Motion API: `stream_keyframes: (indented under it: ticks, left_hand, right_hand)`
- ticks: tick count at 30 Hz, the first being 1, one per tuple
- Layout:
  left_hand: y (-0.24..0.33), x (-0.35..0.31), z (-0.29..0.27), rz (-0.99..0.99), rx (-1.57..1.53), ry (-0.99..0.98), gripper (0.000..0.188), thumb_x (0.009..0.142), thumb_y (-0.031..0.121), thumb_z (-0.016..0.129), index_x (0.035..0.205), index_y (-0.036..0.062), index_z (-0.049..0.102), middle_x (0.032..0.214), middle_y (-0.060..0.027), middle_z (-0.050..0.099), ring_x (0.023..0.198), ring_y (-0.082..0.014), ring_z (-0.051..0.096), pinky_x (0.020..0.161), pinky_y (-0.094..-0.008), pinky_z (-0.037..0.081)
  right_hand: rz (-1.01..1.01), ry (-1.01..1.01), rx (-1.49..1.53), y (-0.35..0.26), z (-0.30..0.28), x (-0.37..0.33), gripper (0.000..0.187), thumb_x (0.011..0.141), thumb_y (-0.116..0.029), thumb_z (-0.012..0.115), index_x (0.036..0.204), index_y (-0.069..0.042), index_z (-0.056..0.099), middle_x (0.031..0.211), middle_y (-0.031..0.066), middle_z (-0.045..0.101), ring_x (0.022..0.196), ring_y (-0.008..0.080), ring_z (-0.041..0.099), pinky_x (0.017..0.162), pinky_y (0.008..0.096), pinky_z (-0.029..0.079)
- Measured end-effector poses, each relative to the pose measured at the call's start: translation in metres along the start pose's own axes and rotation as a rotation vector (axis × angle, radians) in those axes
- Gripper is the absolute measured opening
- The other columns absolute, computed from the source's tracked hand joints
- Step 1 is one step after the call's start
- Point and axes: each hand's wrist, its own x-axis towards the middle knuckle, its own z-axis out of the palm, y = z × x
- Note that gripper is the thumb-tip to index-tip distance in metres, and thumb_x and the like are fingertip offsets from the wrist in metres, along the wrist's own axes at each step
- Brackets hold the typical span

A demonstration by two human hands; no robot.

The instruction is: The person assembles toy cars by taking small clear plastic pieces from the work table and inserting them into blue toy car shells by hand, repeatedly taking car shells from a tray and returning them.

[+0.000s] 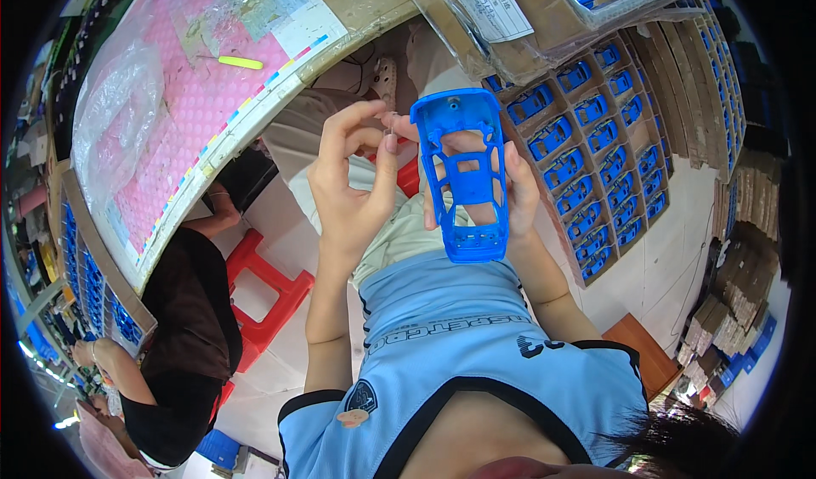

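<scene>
A blue plastic toy car body (470, 190) with open window frames is held up in front of my chest, its long side roughly upright. Behind it and along its right edge, my right hand (522, 192) is closed on it. To its left, my left hand (353, 177) is raised with thumb and fingertips brought close together. A tiny pale or clear bit seems to be at those fingertips, too small to name. The left hand is just short of the car body's upper left edge.
On the left is a table (195, 169) with pink bubble wrap, clear plastic and a yellow-handled tool (240, 62). Cardboard trays (586, 152) of blue car bodies stand right. A red stool (263, 288) and a person in dark clothes (191, 326) are at left.
</scene>
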Motion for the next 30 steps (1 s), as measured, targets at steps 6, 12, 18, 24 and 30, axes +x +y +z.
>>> stream_keyframes:
  ticks: [6,12,18,24,30]
  left_hand:
    - [0.001,0.001,0.002,0.076,0.108,-0.023,0.021,0.085,0.003,0.057,0.104,-0.0021,0.048,0.074,-0.0087,0.062,0.067,-0.0105,0.058,0.065,-0.0214,0.043]
    - [-0.001,-0.004,0.003,-0.024,-0.128,0.04,0.014,0.09,0.003,0.048,0.101,-0.0004,0.041,0.078,-0.0127,0.062,0.067,-0.0142,0.059,0.066,-0.0237,0.046]
    - [0.004,-0.002,0.007,-0.094,-0.304,0.091,0.012,0.092,0.004,0.046,0.101,0.0004,0.038,0.079,-0.0144,0.061,0.067,-0.0163,0.06,0.066,-0.0247,0.047]
    - [0.005,-0.004,0.006,-0.123,-0.315,0.08,0.012,0.092,0.005,0.047,0.1,0.0008,0.039,0.079,-0.0137,0.061,0.069,-0.0154,0.059,0.067,-0.0244,0.047]
    - [-0.011,-0.004,0.003,-0.031,-0.141,0.075,0.009,0.085,0.001,0.055,0.092,-0.0011,0.049,0.083,-0.0094,0.057,0.074,-0.0129,0.056,0.067,-0.0236,0.044]
  right_hand:
    - [0.033,-0.096,-0.086,0.001,-0.006,-0.004,0.075,0.086,-0.059,0.035,0.13,0.002,0.038,0.122,0.0226,0.048,0.066,0.0294,0.061,0.054,0.0376,0.052]
    - [0.047,-0.033,0.016,0.004,-0.002,-0.005,0.076,0.085,-0.06,0.037,0.129,0.003,0.038,0.118,0.0177,0.052,0.066,0.0299,0.061,0.055,0.0367,0.051]
    - [0.079,-0.042,0.007,0.004,-0.004,-0.008,0.077,0.085,-0.06,0.036,0.129,0.003,0.037,0.132,0.0194,0.041,0.067,0.0297,0.061,0.056,0.0361,0.051]
    - [0.024,-0.093,0.095,0.005,-0.005,-0.006,0.069,0.089,-0.054,0.037,0.125,0.004,0.04,0.1,0.0195,0.057,0.074,0.0285,0.063,0.065,0.0392,0.054]
    - [0.013,-0.087,0.125,0.005,-0.007,-0.005,0.068,0.09,-0.053,0.035,0.127,0.004,0.039,0.105,0.0191,0.055,0.075,0.0285,0.062,0.065,0.0385,0.054]
